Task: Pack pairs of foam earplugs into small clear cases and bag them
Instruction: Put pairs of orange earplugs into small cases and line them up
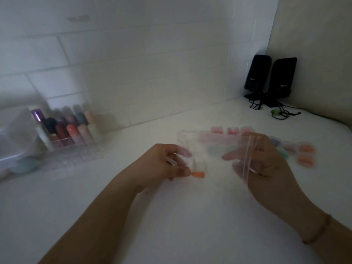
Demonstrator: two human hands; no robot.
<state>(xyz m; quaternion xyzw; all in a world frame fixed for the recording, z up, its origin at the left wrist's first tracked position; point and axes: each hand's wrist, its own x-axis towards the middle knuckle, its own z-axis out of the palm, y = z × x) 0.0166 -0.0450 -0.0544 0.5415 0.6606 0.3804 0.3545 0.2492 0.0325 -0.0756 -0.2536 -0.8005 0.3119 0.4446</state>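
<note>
A clear zip bag (207,147) is stretched between both hands above the white counter. My right hand (266,166) pinches its red zip edge, fingers curled around the opening. My left hand (165,164) holds the bag's left side and what looks like a small clear case at its fingertips. An orange earplug (198,174) shows just right of my left fingertips. Behind the bag lie several small clear cases with pink earplugs (231,130) and, to the right, with orange earplugs (306,155). The picture is blurred.
A clear organiser (76,147) with coloured bottles stands at the left by the tiled wall, with clear tubs (11,157) beside it. Two black speakers (270,79) and their cables (280,113) fill the back right corner.
</note>
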